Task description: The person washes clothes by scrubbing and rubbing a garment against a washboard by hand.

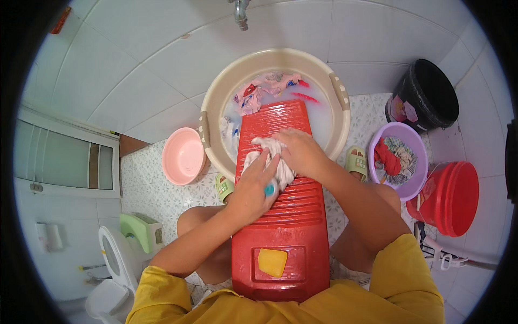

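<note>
A wet white cloth [283,173] lies bunched on the ridged part of a red plastic washboard [299,206]. My left hand [251,192] grips the cloth's near left side, fingers spread over it. By that palm shows a small white and teal patch [270,189]; whether it is a separate object or part of the cloth I cannot tell. My right hand [301,152] holds the cloth's far right side. The board's far end rests in a large beige basin [275,54] of cloudy water. Pink printed fabric [253,97] soaks there. A yellow soap bar [272,262] sits in the board's near recess.
A pink basin [184,156] stands left of the beige one. To the right are a purple basin [419,152] with clothes [388,158], a black bucket [412,97] and a red bucket [453,198]. A metal tap [241,16] juts above. A toilet [119,255] is at the left.
</note>
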A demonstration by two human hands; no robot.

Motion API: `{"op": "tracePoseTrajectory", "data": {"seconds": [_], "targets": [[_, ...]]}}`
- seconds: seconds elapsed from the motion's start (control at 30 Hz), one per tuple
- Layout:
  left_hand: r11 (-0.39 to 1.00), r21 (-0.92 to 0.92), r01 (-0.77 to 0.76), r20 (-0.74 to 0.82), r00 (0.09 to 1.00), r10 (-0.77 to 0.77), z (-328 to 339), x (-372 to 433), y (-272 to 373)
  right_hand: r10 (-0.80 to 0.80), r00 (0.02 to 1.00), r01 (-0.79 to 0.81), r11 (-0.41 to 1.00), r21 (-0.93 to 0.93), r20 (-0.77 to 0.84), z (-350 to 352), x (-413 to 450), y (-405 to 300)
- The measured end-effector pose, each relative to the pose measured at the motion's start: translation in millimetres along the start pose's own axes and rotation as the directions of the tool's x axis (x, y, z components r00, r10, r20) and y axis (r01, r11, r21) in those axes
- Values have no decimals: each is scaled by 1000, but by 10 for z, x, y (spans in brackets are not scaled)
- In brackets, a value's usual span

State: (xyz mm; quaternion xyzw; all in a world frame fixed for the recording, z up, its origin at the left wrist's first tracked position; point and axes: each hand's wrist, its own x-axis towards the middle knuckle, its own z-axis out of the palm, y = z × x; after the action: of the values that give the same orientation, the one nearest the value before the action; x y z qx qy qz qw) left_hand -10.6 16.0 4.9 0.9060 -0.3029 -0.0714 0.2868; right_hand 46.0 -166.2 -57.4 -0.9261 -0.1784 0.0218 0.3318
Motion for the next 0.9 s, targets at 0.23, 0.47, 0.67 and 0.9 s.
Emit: {"op": "tracePoseTrajectory", "data": {"seconds": [0.23, 0.47, 0.67, 0.9], "targets": [[890, 386, 242, -150, 969, -198, 77, 656, -568, 115, 982, -123, 991, -43, -147, -26, 67, -296], [613, -732, 297, -46, 877, -479, -290, 263, -594, 281, 945, -288, 957, -19, -167, -228, 73, -183], [201, -968, 152, 29, 859, -511, -515, -197, -723, 389, 862, -356, 921, 158, -325, -215, 85, -148], [608, -593, 528, -94, 704, -704, -227, 305, -584, 304, 944, -270, 936, 227, -130, -333, 37, -267]]}}
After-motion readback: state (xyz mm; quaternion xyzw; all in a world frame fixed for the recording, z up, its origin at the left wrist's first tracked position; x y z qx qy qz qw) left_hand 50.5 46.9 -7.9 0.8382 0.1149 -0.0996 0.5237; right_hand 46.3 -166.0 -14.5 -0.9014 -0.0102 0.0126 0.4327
